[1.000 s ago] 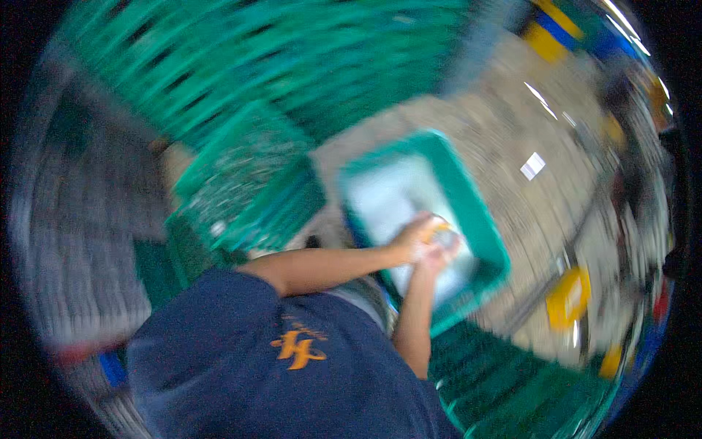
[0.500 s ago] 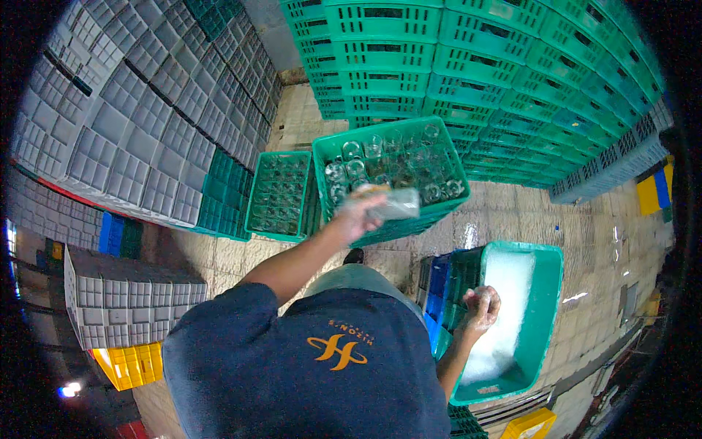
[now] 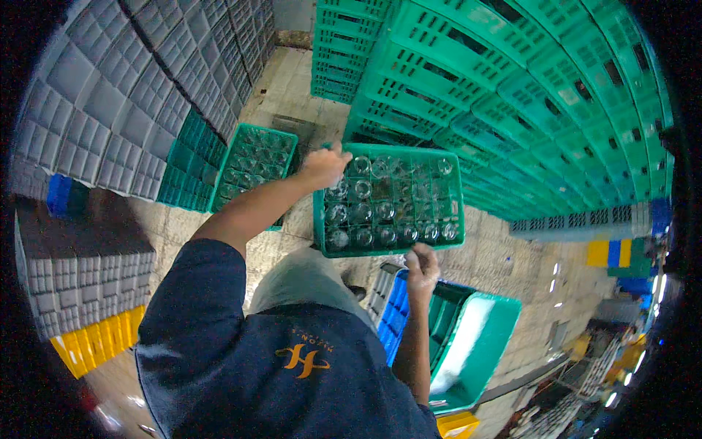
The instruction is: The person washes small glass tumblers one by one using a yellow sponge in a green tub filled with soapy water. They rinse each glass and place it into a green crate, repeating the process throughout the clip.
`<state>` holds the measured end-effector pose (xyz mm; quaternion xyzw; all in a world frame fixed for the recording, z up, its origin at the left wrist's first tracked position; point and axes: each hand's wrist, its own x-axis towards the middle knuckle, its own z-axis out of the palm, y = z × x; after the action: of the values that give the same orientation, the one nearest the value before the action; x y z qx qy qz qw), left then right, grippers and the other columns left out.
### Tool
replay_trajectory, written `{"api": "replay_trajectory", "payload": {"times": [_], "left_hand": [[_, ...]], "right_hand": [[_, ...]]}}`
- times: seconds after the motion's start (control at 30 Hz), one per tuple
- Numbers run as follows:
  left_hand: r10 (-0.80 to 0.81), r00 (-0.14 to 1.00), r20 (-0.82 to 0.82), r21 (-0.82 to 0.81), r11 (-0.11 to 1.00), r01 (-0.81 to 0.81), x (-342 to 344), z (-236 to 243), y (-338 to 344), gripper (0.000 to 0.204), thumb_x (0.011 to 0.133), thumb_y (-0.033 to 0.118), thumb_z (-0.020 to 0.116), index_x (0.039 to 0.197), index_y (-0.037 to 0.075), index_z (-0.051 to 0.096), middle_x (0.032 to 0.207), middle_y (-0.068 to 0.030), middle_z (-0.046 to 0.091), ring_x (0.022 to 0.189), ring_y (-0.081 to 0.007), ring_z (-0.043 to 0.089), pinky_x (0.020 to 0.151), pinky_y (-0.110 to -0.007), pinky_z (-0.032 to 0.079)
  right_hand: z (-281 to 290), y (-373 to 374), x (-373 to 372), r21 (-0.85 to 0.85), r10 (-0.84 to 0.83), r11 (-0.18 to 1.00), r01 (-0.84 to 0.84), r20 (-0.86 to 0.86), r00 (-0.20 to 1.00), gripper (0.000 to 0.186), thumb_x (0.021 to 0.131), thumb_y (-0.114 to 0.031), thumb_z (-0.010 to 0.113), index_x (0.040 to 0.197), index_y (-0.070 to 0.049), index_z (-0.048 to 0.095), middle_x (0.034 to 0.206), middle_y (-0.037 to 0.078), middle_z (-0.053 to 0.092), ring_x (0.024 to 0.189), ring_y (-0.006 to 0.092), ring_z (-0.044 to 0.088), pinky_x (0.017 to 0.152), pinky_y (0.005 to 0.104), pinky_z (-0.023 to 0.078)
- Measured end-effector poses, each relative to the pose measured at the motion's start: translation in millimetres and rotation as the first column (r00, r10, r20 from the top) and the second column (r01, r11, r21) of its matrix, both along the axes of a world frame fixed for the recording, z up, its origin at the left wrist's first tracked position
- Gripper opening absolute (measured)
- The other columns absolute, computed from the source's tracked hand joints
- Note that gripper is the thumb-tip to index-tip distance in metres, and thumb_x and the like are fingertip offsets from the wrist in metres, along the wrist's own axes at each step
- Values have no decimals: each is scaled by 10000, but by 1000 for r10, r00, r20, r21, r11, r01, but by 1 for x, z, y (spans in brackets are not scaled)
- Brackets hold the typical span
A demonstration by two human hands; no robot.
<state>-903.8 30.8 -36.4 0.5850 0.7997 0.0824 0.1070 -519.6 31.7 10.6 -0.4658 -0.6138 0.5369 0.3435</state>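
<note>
The green crate (image 3: 409, 150) sits before the person, its glasses (image 3: 363, 190) in rows, apparently to prevent knocking. The left hand (image 3: 324, 167) bends at its far left corner, the right hand (image 3: 422, 267) at the near rim, perhaps for balance; I cannot tell whether either grips. A second crate (image 3: 226, 169) stands left; a tub (image 3: 493, 333) with white foam (image 3: 462, 333), right.

A storeroom or wash area is showing. Green crates (image 3: 468, 95) and grey crates (image 3: 95, 95) are towering in stacks. A tub (image 3: 499, 322) is holding white foam (image 3: 462, 336), a tray glasses (image 3: 363, 213).
</note>
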Motion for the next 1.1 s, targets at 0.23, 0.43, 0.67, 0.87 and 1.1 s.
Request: {"api": "replay_trajectory", "payload": {"times": [0.23,0.43,0.67,0.87,1.1], "left_hand": [[167,858,486,483,767,-423,-1,-33,-34,229,880,252,767,1065,125,718,818,-84,724,706,-234,725,594,-423,565],[291,97,952,-94,577,-811,14,-42,-174,239,932,172,735,1141,70,679,772,2,634,539,-105,577,496,-285,489],[297,-198,934,-304,367,-879,13,-36,-258,174,929,103,708,1080,31,659,798,-14,632,539,-122,586,480,-277,474],[118,-239,964,-266,363,-893,5,-19,-219,250,933,113,699,1163,37,637,832,-32,643,622,-133,604,536,-294,504],[-25,-373,928,-302,537,-787,-7,22,-150,224,954,169,704,1131,56,629,951,-85,708,605,-157,644,529,-298,519]], "right_hand": [[-38,94,-173,653,184,517,-554,547,816,369,878,-150,733,1211,-31,627,1076,176,675,922,350,678,778,410,564],[-108,133,-263,18,-100,169,-985,995,1,485,1012,-251,563,1482,-142,511,1385,161,636,1406,349,491,1073,465,455],[-134,156,-286,-20,55,173,-985,998,-11,472,901,-181,647,1366,-109,621,1084,176,715,1043,348,689,892,459,565],[-106,158,-287,-19,55,188,-982,998,-8,450,899,-257,700,1335,-161,641,1057,177,718,1028,344,681,896,460,562],[-33,158,-229,366,195,383,-848,865,462,637,755,-192,877,1340,-149,630,1004,151,720,961,268,695,812,410,563]]}}
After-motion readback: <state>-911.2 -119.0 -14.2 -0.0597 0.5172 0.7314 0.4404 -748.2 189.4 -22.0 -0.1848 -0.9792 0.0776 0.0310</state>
